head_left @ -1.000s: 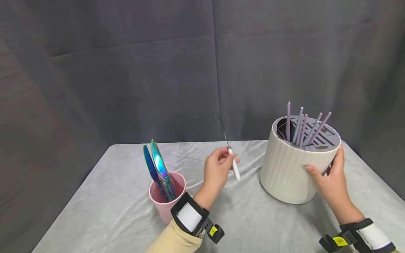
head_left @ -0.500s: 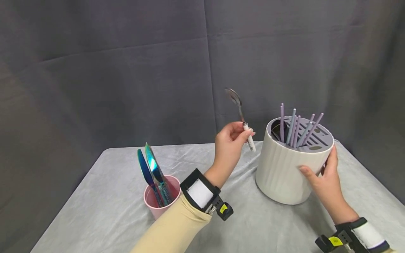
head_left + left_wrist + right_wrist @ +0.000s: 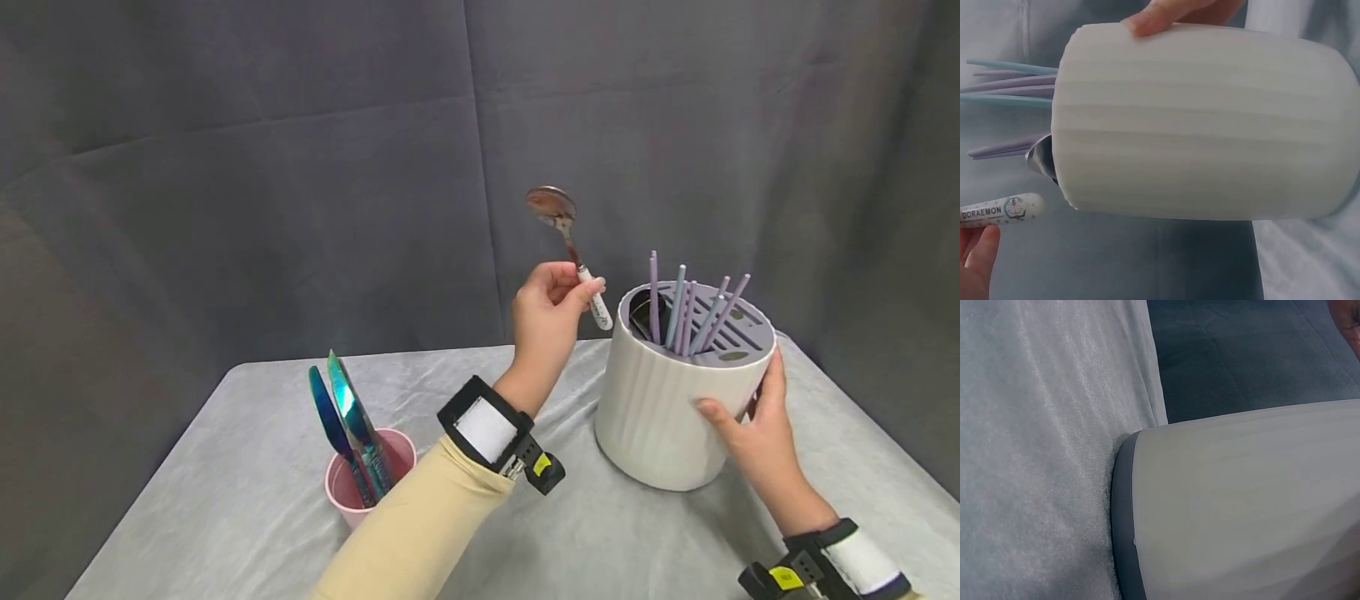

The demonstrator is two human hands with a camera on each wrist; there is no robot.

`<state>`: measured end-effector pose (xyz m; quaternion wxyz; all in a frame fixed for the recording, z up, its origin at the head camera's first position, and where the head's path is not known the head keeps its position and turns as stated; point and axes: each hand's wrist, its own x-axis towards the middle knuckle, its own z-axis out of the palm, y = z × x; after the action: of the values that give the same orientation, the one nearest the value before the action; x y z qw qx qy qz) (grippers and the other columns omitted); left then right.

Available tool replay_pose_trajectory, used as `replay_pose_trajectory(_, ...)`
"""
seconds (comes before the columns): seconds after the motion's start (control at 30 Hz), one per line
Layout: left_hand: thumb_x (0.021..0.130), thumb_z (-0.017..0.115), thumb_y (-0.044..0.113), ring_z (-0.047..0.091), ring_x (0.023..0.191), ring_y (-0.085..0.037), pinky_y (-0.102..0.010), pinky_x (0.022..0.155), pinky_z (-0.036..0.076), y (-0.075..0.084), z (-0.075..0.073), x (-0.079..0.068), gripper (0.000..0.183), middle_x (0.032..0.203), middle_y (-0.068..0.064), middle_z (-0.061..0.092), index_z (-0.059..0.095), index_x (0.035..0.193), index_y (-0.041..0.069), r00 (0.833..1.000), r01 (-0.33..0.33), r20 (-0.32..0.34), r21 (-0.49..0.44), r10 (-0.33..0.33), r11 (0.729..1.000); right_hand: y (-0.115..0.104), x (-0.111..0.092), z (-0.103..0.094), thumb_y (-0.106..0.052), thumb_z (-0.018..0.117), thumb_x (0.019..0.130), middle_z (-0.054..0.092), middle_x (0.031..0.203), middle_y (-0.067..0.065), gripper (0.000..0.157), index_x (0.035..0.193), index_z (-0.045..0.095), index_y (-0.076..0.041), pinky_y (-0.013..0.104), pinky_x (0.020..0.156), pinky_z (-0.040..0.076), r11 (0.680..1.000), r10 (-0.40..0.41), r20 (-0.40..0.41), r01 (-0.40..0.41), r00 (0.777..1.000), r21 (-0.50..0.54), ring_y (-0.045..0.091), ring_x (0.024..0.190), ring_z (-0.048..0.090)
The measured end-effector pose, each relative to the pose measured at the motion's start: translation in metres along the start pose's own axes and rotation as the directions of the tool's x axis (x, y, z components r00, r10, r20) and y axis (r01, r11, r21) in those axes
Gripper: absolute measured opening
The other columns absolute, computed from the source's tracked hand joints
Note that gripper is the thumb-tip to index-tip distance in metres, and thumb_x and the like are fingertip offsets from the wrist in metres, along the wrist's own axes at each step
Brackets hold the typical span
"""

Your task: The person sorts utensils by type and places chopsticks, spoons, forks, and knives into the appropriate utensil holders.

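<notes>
My left hand (image 3: 547, 321) pinches a spoon (image 3: 551, 207) by its white handle, bowl up, in the air just left of the white ribbed utensil holder (image 3: 675, 417). In the left wrist view the spoon's handle (image 3: 1000, 210) reads DORAEMON, its end close to the holder's rim. The holder stands upright, and my right hand (image 3: 765, 442) grips its right side, thumb on the front. Several purple and blue chopsticks (image 3: 678, 317) rise from its slotted grey lid (image 3: 738, 337). A dark, shiny utensil (image 3: 643, 315) sits in the lid's left opening.
At the left a pink cup (image 3: 401, 450) holds rainbow-coloured metal knives (image 3: 348, 404), partly behind my left sleeve. A light grey cloth covers the table (image 3: 217, 483). A dark grey curtain (image 3: 300, 208) hangs behind it.
My left hand has risen and moved right with the spoon, towards the holder, and the spoon's bowl has turned to face the head camera. My right hand keeps its grip on the holder.
</notes>
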<state>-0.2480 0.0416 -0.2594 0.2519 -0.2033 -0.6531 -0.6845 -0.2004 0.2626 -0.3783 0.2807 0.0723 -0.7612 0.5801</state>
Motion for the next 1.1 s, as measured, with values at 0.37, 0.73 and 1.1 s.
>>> replay_pose_trajectory(0.37, 0.085, 0.074, 0.003, 0.064, 0.078, -0.008, -0.015, 0.068, 0.049, -0.011, 0.023, 0.002, 0.019, 0.090, -0.012, 0.068, 0.060, 0.096, -0.003, 0.998, 0.060, -0.019, 0.042, -0.059, 0.997, -0.001, -0.005, 0.000, -0.015, 0.072, 0.086, 0.019, 0.156, 0.008, 0.097, 0.156, 0.007, -0.029, 0.052, 0.114, 0.012, 1.000, -0.007, -0.001, 0.007, 1.000, -0.008, 0.015, 0.141, 0.020)
replay_pose_trajectory(0.73, 0.086, 0.073, 0.006, 0.059, 0.071, -0.007, -0.014, 0.060, 0.043, -0.015, 0.034, 0.006, 0.016, 0.081, -0.008, 0.067, 0.070, 0.101, 0.000, 0.991, 0.081, 0.089, 0.214, -0.102, 0.974, -0.004, -0.005, 0.003, -0.018, 0.073, 0.085, 0.018, 0.155, 0.008, 0.097, 0.155, 0.007, -0.029, 0.062, 0.111, 0.008, 1.000, -0.023, 0.008, 0.023, 1.000, 0.003, 0.023, 0.144, 0.016)
replay_pose_trajectory(1.1, 0.100, 0.055, 0.014, 0.057, 0.078, -0.018, -0.016, 0.066, 0.042, -0.012, 0.032, 0.010, 0.024, 0.089, -0.012, 0.064, 0.070, 0.110, -0.002, 0.964, -0.116, 0.266, 0.380, 0.012, 0.918, -0.008, -0.004, 0.004, -0.015, 0.073, 0.085, 0.023, 0.153, 0.005, 0.096, 0.155, 0.009, -0.030, 0.060, 0.112, 0.011, 1.000, -0.014, 0.011, 0.014, 1.000, 0.004, 0.019, 0.139, 0.022)
